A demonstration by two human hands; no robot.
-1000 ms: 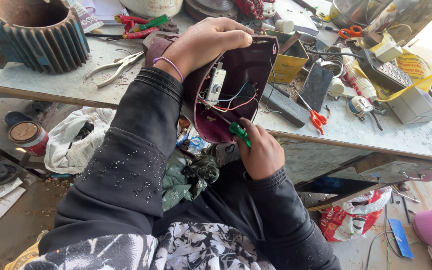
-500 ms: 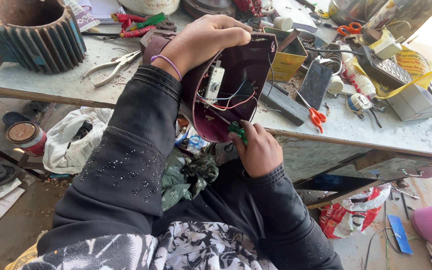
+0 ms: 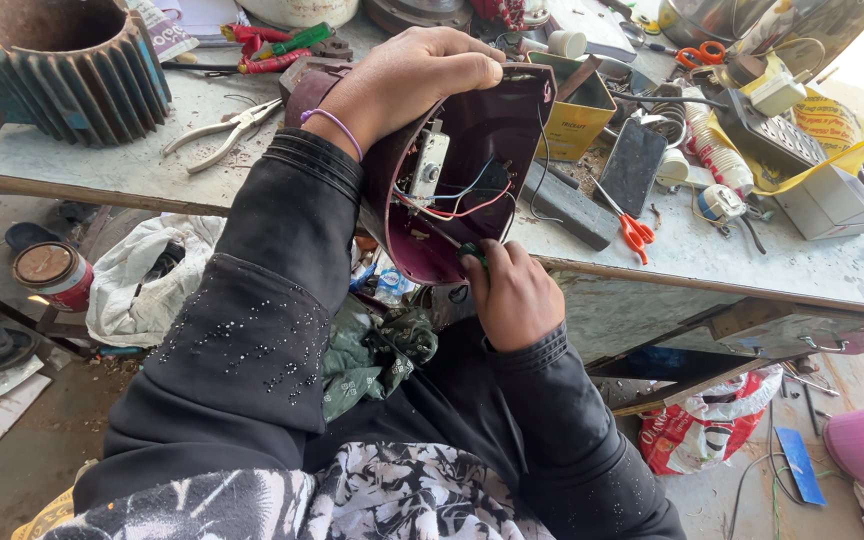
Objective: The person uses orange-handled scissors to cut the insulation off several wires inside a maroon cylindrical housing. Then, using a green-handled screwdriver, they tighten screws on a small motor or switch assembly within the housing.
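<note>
The left hand [image 3: 407, 75] clamped over the top edge of a maroon appliance housing [image 3: 477, 170], holding it open-side toward the person at the workbench [image 3: 102, 165] edge. The right hand [image 3: 512, 295], fingers pinched narrow around a green-handled screwdriver [image 3: 474, 252], sat at the housing's 6 o'clock. The shaft ran toward 10 o'clock, into the red and blue wires [image 3: 462, 200]; the right hand was nearer them.

A repair workshop — a stained metal workbench [image 3: 152, 170] crowded with pliers [image 3: 220, 130], screwdrivers [image 3: 287, 48], orange-handled scissors [image 3: 630, 225] and a finned motor housing [image 3: 62, 62] — with a tin can [image 3: 52, 275] on the dusty floor.
</note>
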